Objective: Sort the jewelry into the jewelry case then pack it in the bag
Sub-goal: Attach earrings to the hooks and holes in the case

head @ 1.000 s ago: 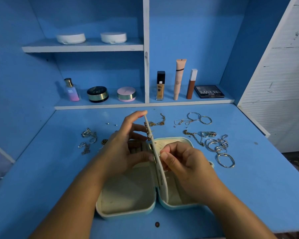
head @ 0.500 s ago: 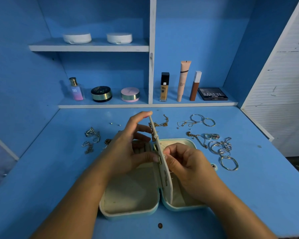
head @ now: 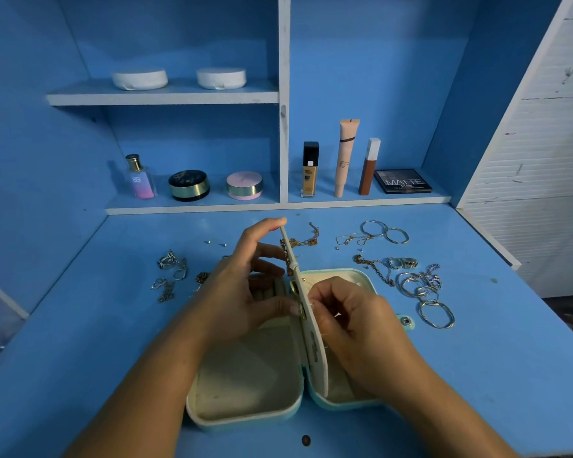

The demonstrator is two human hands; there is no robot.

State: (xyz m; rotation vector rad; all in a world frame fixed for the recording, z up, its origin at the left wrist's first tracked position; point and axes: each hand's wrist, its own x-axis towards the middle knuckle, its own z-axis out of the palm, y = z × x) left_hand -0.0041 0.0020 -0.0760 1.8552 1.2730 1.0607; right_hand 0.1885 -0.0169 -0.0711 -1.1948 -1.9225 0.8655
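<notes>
A pale green jewelry case [head: 245,414] lies open on the blue desk, cream inside. Its middle divider panel [head: 306,328] stands upright. My left hand [head: 245,292] holds that panel, forefinger on its top edge and thumb against its left face by a small gold earring [head: 301,311]. My right hand [head: 354,325] pinches at the panel's right face, fingertips closed on something too small to make out. Loose jewelry lies around: silver rings [head: 171,264] to the left, a gold chain [head: 303,241] behind the panel, silver bangles [head: 420,285] and hoops [head: 386,231] to the right.
Cosmetics line the back shelf: a perfume bottle [head: 139,178], two compacts [head: 189,185], foundation tubes [head: 344,157] and a palette [head: 402,181]. Two white round boxes [head: 139,79] sit on the upper shelf. A white slatted wall [head: 543,143] borders the right. A small dark spot [head: 306,440] marks the desk front.
Both hands keep the same hold on the upright panel. The camera has shifted slightly, so the scene sits a little further right in view.
</notes>
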